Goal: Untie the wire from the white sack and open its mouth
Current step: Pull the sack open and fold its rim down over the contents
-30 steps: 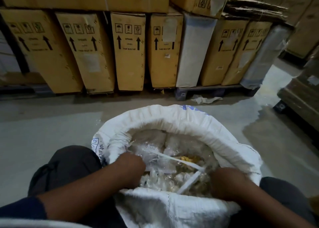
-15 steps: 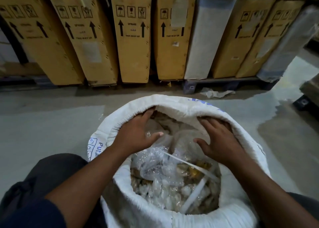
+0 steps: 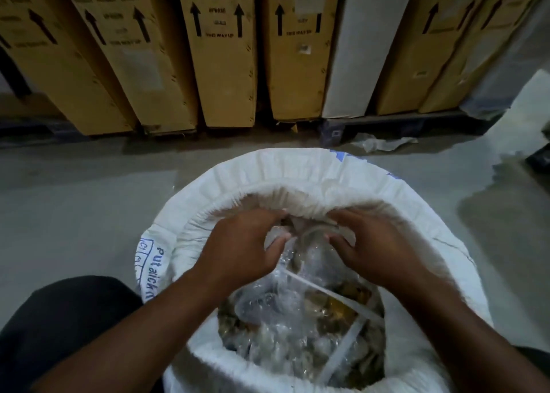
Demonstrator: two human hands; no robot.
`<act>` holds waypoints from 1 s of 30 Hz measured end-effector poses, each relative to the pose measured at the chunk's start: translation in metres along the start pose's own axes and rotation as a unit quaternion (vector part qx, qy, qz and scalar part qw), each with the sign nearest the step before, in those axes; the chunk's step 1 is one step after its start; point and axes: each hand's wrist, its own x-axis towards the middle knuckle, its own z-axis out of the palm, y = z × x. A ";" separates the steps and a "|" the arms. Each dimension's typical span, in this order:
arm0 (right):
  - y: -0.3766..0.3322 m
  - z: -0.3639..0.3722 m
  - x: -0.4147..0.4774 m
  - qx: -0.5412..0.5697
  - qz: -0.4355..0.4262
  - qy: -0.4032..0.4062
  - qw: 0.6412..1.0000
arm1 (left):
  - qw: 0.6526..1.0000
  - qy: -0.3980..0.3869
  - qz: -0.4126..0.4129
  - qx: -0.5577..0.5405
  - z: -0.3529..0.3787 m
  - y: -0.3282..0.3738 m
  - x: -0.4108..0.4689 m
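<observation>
The white sack [image 3: 300, 169] stands on the floor right in front of me, its mouth wide and its rim rolled outward. Inside lies a clear plastic liner [image 3: 273, 303] over yellowish pieces, crossed by white plastic strips [image 3: 345, 333]. My left hand [image 3: 241, 249] and my right hand [image 3: 375, 249] are both inside the mouth near the far rim, a short gap between them. Each hand has its fingers curled onto the crumpled clear liner. I see no wire anywhere.
A row of tall cardboard boxes [image 3: 223, 50] with arrow marks stands on pallets just beyond the sack. A crumpled scrap of plastic [image 3: 381, 144] lies on the grey floor by a pallet. My dark-clothed knee [image 3: 59, 318] is at the lower left.
My hands went from the near side of the sack's mouth to the far rim and came closer together on the liner. The view dropped nearer to the sack.
</observation>
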 end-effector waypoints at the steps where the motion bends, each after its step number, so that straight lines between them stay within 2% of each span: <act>1: -0.005 -0.002 -0.001 0.003 -0.001 0.028 1.000 | 1.000 0.005 0.014 0.000 0.001 0.004 -0.002; 5: -0.015 -0.008 -0.006 -0.004 0.009 0.109 0.994 | 0.999 0.015 0.015 0.033 0.000 0.004 -0.001; 7: -0.006 -0.007 -0.007 -0.038 0.022 0.115 0.992 | 0.998 -0.005 -0.019 0.055 0.004 -0.007 0.002; 10: 0.005 -0.009 -0.003 -0.032 0.051 0.089 0.994 | 0.989 -0.082 -0.063 0.109 0.008 -0.029 0.003; 12: 0.011 -0.016 0.005 0.026 0.055 0.110 0.992 | 0.989 -0.106 -0.062 0.086 0.009 -0.040 0.004; 14: 0.013 -0.026 0.012 0.127 0.075 0.165 0.975 | 0.994 -0.088 -0.070 0.002 0.005 -0.041 0.009; 16: 0.012 -0.036 0.021 0.209 0.123 0.186 0.952 | 0.990 -0.062 -0.106 -0.064 -0.001 -0.043 0.017; 18: 0.017 -0.036 0.031 0.223 0.154 0.157 0.950 | 0.982 -0.061 -0.146 -0.102 -0.003 -0.049 0.025; 21: 0.024 -0.018 0.035 0.164 0.147 0.056 0.974 | 0.971 -0.072 -0.179 -0.142 0.000 -0.051 0.027; 24: 0.022 0.001 0.029 0.088 0.107 -0.021 0.990 | 0.982 -0.033 -0.145 -0.117 0.003 -0.041 0.020; 27: 0.014 0.003 0.025 0.032 0.054 0.042 0.997 | 0.994 0.034 -0.080 -0.065 0.002 -0.030 0.014; 30: 0.004 -0.001 0.023 -0.017 0.009 0.114 0.993 | 0.998 0.051 -0.004 -0.033 0.006 -0.024 0.012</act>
